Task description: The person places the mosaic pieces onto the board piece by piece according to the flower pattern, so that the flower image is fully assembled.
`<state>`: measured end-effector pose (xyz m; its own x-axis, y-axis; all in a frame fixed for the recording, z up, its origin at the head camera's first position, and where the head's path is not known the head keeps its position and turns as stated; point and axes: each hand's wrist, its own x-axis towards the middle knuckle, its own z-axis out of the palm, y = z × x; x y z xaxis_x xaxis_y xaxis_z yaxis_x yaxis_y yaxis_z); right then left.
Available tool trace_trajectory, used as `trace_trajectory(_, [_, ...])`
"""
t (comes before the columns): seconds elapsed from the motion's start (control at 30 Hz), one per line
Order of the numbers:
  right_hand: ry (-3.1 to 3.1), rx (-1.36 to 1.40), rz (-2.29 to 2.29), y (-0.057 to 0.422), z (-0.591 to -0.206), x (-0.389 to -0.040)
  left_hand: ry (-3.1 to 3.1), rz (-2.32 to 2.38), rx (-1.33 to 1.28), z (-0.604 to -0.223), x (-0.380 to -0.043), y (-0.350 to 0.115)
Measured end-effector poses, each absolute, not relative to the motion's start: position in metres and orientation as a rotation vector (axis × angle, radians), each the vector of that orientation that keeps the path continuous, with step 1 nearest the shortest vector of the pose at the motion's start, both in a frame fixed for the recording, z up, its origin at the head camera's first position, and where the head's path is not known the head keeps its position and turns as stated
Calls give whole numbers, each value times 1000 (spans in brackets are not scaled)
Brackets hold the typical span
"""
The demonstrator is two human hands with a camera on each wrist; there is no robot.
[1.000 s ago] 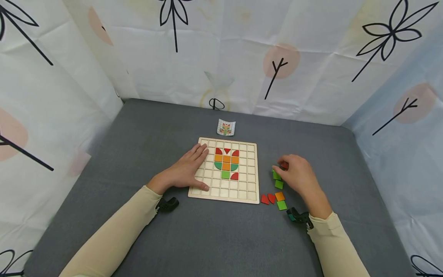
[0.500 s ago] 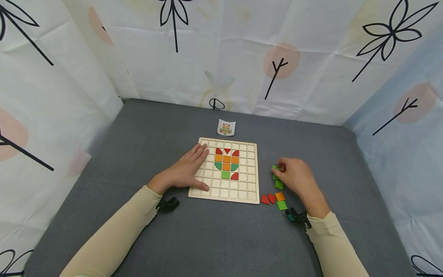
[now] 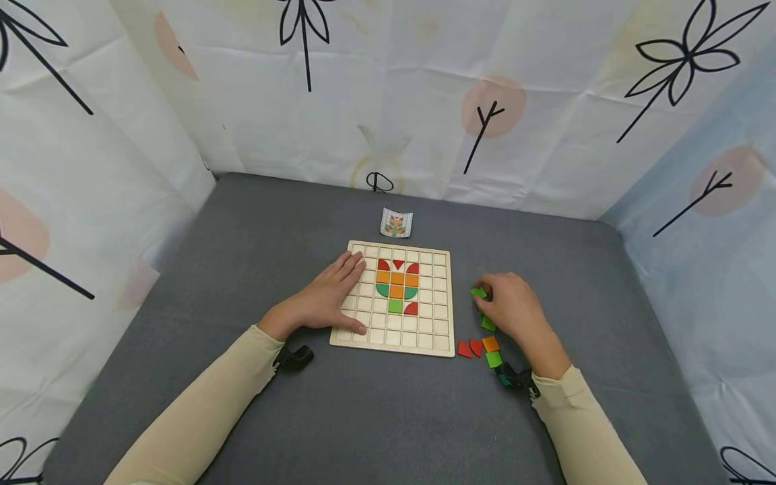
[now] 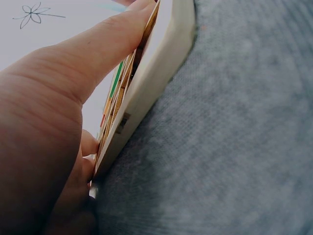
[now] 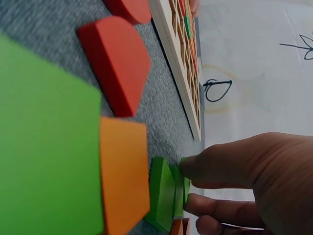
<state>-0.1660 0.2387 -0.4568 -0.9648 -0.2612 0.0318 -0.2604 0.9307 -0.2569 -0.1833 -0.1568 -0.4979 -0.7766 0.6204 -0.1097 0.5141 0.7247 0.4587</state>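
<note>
Head view: the board (image 3: 436, 333), gridded and pale, lies flat in the middle part of the grey table (image 3: 273, 229). The left hand (image 3: 322, 296) rests across its left edge, fingers straight and thumb spread wide, gripping nothing. The right hand (image 3: 514, 302), between the board and the table's right edge, has thumb and forefinger nearly closed on a green tile (image 3: 479, 292); its remaining fingers are mostly concealed.

Left wrist view: the board's thick side is exposed, with a small dark mark (image 4: 123, 122) invisible from above; the thumb lies along the rim.

Right wrist view: the pinched tile appears edge-on between thumb and finger, near another green tile (image 5: 161, 193). Orange-red pieces (image 5: 177, 227), covered by the hand in the head view, show at the bottom. A large green square (image 5: 46, 142) blocks much of the left side.

Surroundings: a pattern of red, orange and green tiles (image 3: 397, 278) occupies the board. A picture card (image 3: 397, 223) lies between the board and the table's far edge. Two red pieces (image 3: 469, 348) lie just beside the board's near right corner, followed by an orange square (image 3: 490, 344). White printed cloth (image 3: 394, 101) rises behind the far edge.
</note>
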Motion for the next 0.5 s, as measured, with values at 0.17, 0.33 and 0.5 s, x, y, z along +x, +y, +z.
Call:
trace_trajectory(0.17, [3092,-414,-415,236,-460,-167,2672,603,892,-497,-183,-156])
trace_trajectory(0.33, [3097,-378,-415,234,-462,-168,2673,597,890,-497,-183,-156])
trace_trajectory(0.5, [3084,-409,-451,232,-460,-166,2670,593,887,-498,-184,-157])
